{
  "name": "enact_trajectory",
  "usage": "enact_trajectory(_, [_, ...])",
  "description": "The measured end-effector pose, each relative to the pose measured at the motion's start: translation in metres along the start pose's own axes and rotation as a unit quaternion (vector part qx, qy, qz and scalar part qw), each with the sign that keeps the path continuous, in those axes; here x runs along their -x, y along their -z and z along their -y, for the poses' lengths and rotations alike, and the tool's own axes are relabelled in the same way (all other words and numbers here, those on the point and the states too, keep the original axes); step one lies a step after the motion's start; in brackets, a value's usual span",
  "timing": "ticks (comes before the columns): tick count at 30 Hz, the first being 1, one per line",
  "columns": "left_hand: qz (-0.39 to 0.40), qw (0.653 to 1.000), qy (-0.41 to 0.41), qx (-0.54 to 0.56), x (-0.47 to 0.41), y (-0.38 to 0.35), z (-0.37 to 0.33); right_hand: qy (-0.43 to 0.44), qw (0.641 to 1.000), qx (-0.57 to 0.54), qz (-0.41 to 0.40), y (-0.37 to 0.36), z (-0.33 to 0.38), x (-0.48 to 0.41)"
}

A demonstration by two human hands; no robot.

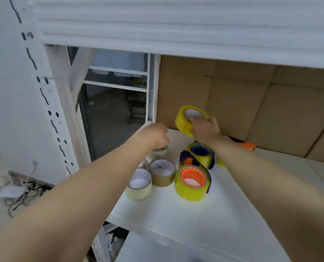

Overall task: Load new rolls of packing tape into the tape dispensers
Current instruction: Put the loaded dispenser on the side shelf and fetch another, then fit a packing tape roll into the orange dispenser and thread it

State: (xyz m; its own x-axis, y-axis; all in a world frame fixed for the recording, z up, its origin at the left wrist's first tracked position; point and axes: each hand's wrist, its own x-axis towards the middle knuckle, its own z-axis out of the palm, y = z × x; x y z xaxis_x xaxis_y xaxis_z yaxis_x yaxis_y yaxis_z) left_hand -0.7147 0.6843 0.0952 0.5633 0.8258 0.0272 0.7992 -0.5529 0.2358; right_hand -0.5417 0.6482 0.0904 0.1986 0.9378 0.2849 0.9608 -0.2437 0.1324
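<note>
My right hand (204,129) grips a yellow tape roll (185,120), lifted and tilted above the white shelf (195,220). My left hand (155,135) is curled at the shelf's back left corner, over a pale roll (158,152); I cannot tell whether it holds anything. Below the right forearm a yellow roll sits on a dark blue dispenser (201,154). Nearer me stands another dispenser with an orange hub and a yellow roll (192,182). Left of it are a brown roll (162,174) and a pale clear roll (139,186).
Cardboard boxes (252,103) line the back of the shelf. An orange dispenser part (247,145) lies behind my right forearm. A white slotted rack upright (49,110) stands on the left, with tangled cables (19,191) on the floor. An upper shelf edge (176,46) overhangs.
</note>
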Motion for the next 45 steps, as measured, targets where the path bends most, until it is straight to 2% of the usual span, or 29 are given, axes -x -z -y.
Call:
enact_trajectory(4, [0.013, 0.996, -0.084, 0.014, 0.022, -0.017, -0.040, -0.071, 0.997, 0.003, 0.029, 0.024, -0.021, 0.070])
enact_trajectory(11, [0.052, 0.982, -0.179, 0.031, 0.063, -0.047, -0.134, -0.193, 0.979, -0.006, 0.068, 0.058, -0.081, 0.193])
enact_trajectory(18, [0.060, 0.968, -0.243, 0.019, 0.112, -0.081, -0.278, -0.315, 0.946, -0.039, 0.058, 0.082, -0.174, 0.312])
enact_trajectory(24, [0.079, 0.948, -0.305, 0.035, 0.161, -0.122, -0.443, -0.382, 0.921, -0.048, 0.049, 0.101, -0.293, 0.445])
enact_trajectory(28, [0.100, 0.928, -0.357, 0.036, 0.199, -0.150, -0.546, -0.450, 0.888, -0.088, 0.037, 0.111, -0.370, 0.530])
enact_trajectory(33, [0.124, 0.917, -0.378, 0.026, 0.221, -0.175, -0.637, -0.521, 0.841, -0.146, 0.016, 0.114, -0.447, 0.599])
enact_trajectory(38, [0.133, 0.906, -0.403, 0.008, 0.213, -0.200, -0.714, -0.579, 0.790, -0.199, -0.017, 0.113, -0.508, 0.635])
enact_trajectory(43, [0.155, 0.895, -0.418, 0.018, 0.179, -0.237, -0.781, -0.629, 0.717, -0.277, -0.116, 0.109, -0.568, 0.645])
enact_trajectory(45, [0.164, 0.890, -0.424, 0.018, 0.165, -0.248, -0.804, -0.640, 0.699, -0.287, -0.139, 0.110, -0.595, 0.640])
